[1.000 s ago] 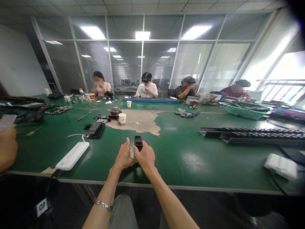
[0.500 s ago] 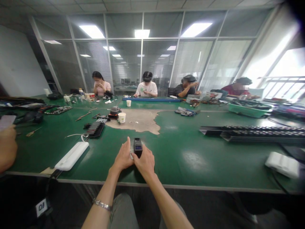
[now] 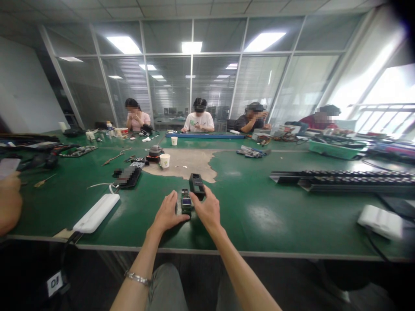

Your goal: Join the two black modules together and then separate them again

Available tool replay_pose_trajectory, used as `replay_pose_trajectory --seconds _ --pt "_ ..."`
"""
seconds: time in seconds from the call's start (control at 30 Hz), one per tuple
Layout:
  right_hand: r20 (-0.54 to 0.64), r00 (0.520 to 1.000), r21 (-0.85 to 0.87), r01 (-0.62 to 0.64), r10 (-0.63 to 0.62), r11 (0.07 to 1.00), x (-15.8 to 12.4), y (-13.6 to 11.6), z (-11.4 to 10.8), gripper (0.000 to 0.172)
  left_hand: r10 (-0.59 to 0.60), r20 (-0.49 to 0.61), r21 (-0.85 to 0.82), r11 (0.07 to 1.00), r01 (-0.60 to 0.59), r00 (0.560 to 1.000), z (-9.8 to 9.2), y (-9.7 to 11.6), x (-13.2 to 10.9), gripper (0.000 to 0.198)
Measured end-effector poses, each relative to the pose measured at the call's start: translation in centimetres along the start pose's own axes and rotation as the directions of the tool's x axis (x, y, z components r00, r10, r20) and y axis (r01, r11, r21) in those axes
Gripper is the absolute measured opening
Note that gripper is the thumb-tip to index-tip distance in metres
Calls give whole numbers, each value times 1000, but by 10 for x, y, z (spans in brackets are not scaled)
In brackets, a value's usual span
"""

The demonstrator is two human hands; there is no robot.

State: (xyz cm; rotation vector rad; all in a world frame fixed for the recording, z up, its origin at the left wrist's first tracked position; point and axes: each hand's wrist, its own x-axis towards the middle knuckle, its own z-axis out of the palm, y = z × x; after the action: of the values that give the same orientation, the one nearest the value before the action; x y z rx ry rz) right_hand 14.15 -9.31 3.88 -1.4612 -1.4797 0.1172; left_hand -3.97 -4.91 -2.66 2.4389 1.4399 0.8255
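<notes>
A small circuit board with a little blue screen (image 3: 186, 201) stands on the green table in front of me. Around its left and near sides is my left hand (image 3: 167, 212), fingers and thumb spread apart. The thumb lies against the board's near end; whether the fingers touch it I cannot tell. My right hand (image 3: 208, 209) grips a black plastic housing (image 3: 196, 185) with cut-out openings. That housing is tilted, just beyond and to the right of the board. Part of its right side is hidden by my fingers.
A white power bank-like block (image 3: 96, 212) with a cable lies left. Paper cups (image 3: 164, 160) stand farther back. Black metal rails (image 3: 343, 180), a white block (image 3: 381, 221) and a green basket (image 3: 337, 148) are right. Several people sit opposite; another person's hand (image 3: 9, 203) is at far left.
My right hand has lifted the black housing off and moved it right and away from me, baring the circuit board. My left hand's thumb has swung down to the board's near end.
</notes>
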Motion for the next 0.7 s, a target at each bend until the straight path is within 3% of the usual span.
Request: replay_pose_trajectory --seconds 0.23,0.53,0.7 --pt "42 999 -164 -26 33 986 -20 43 -6 38 -21 25 51 999 20 999 -4 4 0 80" --pt "65 998 -227 -10 25 974 -26 50 -2 39 -7 37 61 998 5 999 -8 8 0 67" --pt "69 997 -271 -22 42 962 -30 55 2 56 2 31 49 999 -4 1000 -11 12 -1 62"
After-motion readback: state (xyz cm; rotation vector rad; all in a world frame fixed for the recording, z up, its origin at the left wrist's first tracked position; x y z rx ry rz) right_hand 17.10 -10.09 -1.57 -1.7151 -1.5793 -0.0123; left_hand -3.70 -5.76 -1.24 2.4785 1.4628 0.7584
